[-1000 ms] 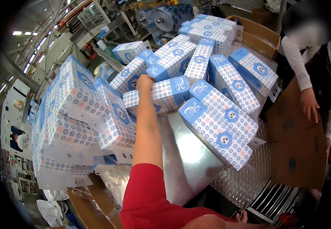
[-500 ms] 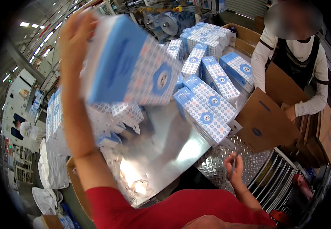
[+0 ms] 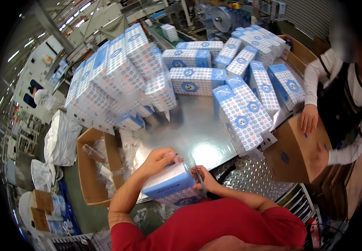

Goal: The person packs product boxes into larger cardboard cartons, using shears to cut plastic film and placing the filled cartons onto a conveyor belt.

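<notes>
A blue-and-white patterned pack [image 3: 168,184] in clear plastic wrap is held close to my body, at the near edge of the metal table. My left hand [image 3: 161,161] is closed on the wrap at its top end. At the pack's right end, my right hand [image 3: 206,179] is closed round a thin grey metal tool [image 3: 200,183] that looks like scissors. The tool is close against the wrap; I cannot tell whether it touches. Several like packs [image 3: 243,121] lie on the right of the table, and a tall stack of them [image 3: 114,69] stands on the left.
A metal-topped table [image 3: 189,119] lies before me. An open carton [image 3: 95,196] with plastic scraps stands at its left. On the right a co-worker's hands rest on a brown carton [image 3: 298,146], beside a ridged metal plate [image 3: 252,175]. Machinery with a reel [image 3: 222,19] is behind.
My left hand has brought the pack down from high on the left to in front of me. My right hand has moved left to the pack with the tool. The co-worker's carton has turned.
</notes>
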`<action>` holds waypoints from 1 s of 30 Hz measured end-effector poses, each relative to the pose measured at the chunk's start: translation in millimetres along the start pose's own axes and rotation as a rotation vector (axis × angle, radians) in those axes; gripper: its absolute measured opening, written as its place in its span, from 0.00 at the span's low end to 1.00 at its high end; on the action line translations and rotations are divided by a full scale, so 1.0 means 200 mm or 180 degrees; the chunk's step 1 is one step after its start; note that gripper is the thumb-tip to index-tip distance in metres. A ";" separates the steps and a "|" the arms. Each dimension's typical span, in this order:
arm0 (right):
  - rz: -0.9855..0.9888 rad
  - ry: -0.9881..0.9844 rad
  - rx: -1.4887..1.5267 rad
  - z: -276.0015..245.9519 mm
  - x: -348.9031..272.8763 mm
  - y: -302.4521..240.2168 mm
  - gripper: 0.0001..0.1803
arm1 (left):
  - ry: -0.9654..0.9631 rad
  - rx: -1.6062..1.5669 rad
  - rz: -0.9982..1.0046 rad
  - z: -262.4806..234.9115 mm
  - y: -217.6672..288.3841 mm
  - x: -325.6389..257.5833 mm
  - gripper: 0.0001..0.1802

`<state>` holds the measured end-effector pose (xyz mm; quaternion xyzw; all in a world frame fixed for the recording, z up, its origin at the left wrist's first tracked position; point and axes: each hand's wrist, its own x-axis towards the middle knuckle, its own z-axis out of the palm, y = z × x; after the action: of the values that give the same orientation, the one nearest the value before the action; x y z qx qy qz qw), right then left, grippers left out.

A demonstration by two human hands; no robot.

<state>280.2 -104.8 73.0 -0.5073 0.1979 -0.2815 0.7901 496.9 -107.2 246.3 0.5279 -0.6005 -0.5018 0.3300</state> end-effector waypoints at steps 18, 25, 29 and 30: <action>0.0717 -0.1788 -0.4561 -0.14 0.59 -1.13 0.39 | 0.0896 0.0180 -0.0108 -0.21 -0.15 0.15 0.06; 0.0621 -0.2203 -0.4574 -0.03 0.73 -1.05 0.38 | 0.0788 0.0174 -0.0195 -0.21 -0.14 0.17 0.06; 0.0210 -0.2252 -0.4425 -0.04 0.74 -1.02 0.38 | 0.0775 0.0207 -0.0128 -0.21 -0.14 0.17 0.05; 0.0171 -0.2268 -0.4388 -0.04 0.74 -1.02 0.37 | 0.0776 0.0247 -0.0091 -0.21 -0.14 0.17 0.05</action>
<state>337.9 -272.8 252.3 -0.9391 0.0745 0.1047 0.3186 537.3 -148.4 226.7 0.6058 -0.5673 -0.4150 0.3726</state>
